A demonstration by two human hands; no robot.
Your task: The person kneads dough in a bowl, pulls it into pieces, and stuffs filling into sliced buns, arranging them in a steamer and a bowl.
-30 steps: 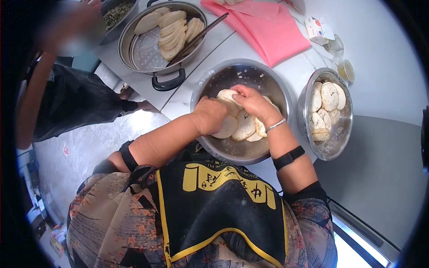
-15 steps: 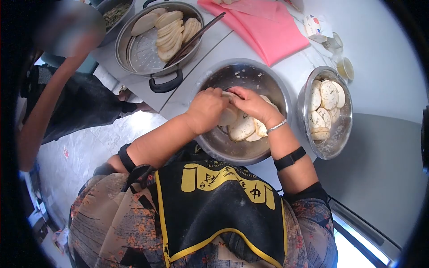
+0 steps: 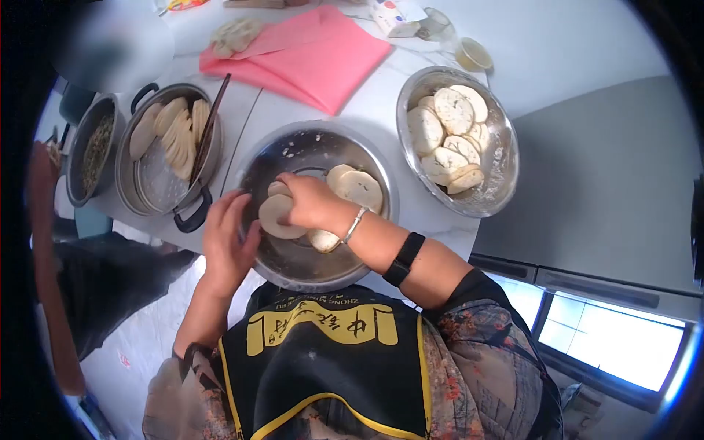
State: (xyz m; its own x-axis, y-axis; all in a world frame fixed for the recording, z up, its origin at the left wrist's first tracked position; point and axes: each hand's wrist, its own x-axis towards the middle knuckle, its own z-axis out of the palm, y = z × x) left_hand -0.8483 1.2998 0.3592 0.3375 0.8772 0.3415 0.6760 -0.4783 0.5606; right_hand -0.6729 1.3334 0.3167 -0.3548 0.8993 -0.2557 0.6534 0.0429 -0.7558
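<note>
A large steel mixing bowl [image 3: 315, 273] stands in front of me with several round pale slices [image 3: 361, 189] in it, some flecked with green. My right hand [image 3: 315, 203] reaches into the bowl, thumb and fingers closed round a pale slice [image 3: 279, 217] at the bowl's left half. At the left rim, my left hand [image 3: 231, 238] has its fingers apart with nothing in them, the fingertips just over the bowl's edge. Bits of white crumb cling to the bowl's far inner wall.
An oval steel bowl [image 3: 504, 170] with filled round slices stands at right. On the left are a steamer pot [image 3: 125, 176] of pale slices with chopsticks [image 3: 211, 128] and a pan of chopped filling [image 3: 99, 150]. A pink cloth [image 3: 315, 59] lies behind. A person's arm [image 3: 55, 293] shows far left.
My left hand has let go of the slice and moved left to the bowl's rim. My right hand has shifted toward the bowl's left half with a slice. The view has swung right.
</note>
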